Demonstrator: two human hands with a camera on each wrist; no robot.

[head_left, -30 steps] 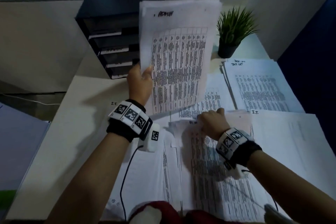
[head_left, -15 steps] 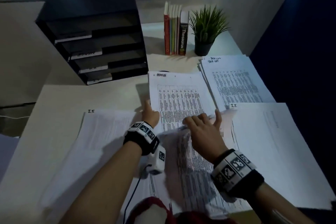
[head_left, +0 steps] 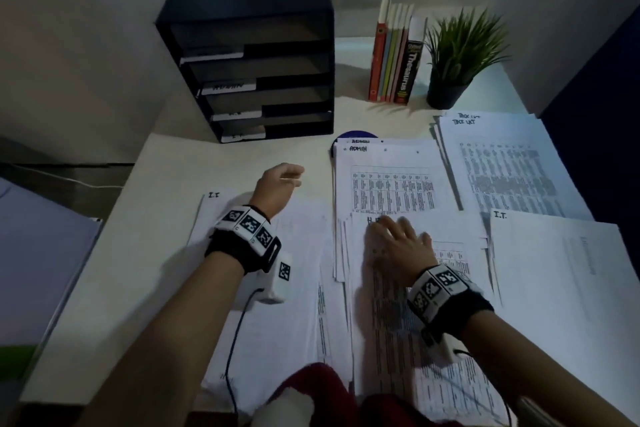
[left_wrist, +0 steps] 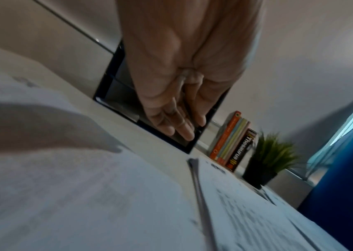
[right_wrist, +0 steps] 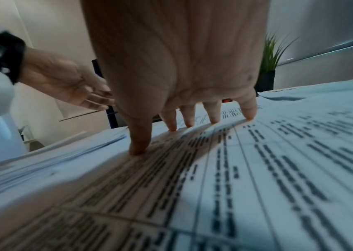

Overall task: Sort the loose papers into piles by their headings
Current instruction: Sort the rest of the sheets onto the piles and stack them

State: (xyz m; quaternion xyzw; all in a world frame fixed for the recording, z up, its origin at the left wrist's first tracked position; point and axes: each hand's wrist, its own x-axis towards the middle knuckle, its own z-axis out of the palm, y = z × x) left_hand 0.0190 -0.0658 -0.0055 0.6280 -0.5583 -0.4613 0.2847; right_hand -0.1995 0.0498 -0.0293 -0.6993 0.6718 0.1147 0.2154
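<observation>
White desk (head_left: pixel 166 218) fills my view, with a black letter tray (head_left: pixel 256 80) at its back edge, a row of books (head_left: pixel 394 55) beside it and a potted plant (head_left: pixel 457 55) toward the back right corner. Sorted piles lie across the desk: a stack headed ADMIN (head_left: pixel 391 180) in the middle, a TASK LIST stack (head_left: pixel 502 163) to its right by the plant, an I.T. pile (head_left: pixel 242 253) toward the left edge, and another I.T. pile (head_left: pixel 561 281) along the right edge. The unsorted stack (head_left: pixel 408 322) sits at the near edge, overlapping the bottom of the ADMIN stack; I read an H at the start of the heading on its top sheet, the rest hidden under my fingers.

My right hand (head_left: pixel 401 246) lies flat on that top sheet, fingers (right_wrist: pixel 214 112) spread wide and straight, tips pressing the paper, thumb planted apart. My left hand (head_left: pixel 277 184) hovers above the bare desk between the I.T. pile and the ADMIN stack, holding nothing, its fingers (left_wrist: pixel 177 125) loosely extended and close together.
</observation>
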